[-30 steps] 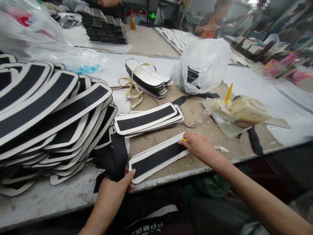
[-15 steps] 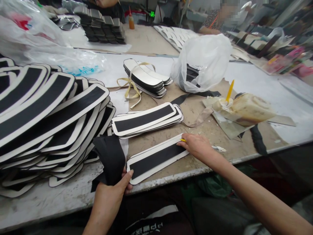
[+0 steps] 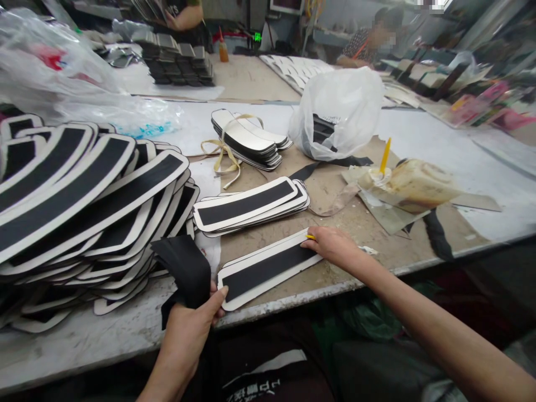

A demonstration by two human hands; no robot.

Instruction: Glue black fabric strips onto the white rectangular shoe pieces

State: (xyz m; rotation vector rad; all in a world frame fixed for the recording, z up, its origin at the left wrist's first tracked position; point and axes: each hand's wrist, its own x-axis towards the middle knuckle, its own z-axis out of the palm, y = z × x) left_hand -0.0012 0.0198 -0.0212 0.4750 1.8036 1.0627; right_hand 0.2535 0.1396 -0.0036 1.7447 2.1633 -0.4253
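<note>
Left hand (image 3: 193, 324), lower centre-left of the frame: thumb laid on top, fingers curled beneath, pinching the near-left corner of a dark-centred panel with a white border (image 3: 262, 276). The panel lay aslant at lower centre, its left end by the bench's front edge, its right end higher in the frame. A second pale edge showed along its upper side.

Right hand (image 3: 330, 244), centre-right: fingers bent and pressed together over the panel's far end, a yellow piece (image 3: 310, 237) poking out from between them. Thumb's exact place could not be told.

A black strip (image 3: 190, 265) looped up just beside the left hand; whether those fingers also gripped it could not be told.

Above the panel, mid-frame: a low stack of similar panels (image 3: 247, 209). Left side: a large, slumped heap of them (image 3: 79, 209). Upper centre: a bundle of white-topped pieces (image 3: 247, 131) with a loose cream ribbon (image 3: 221, 156), and near it a cloudy plastic bag (image 3: 355, 106) with dark pieces inside. Right: a stained container (image 3: 422, 184), tipped on its side, yellow stick (image 3: 386, 156) upright at its mouth.
</note>
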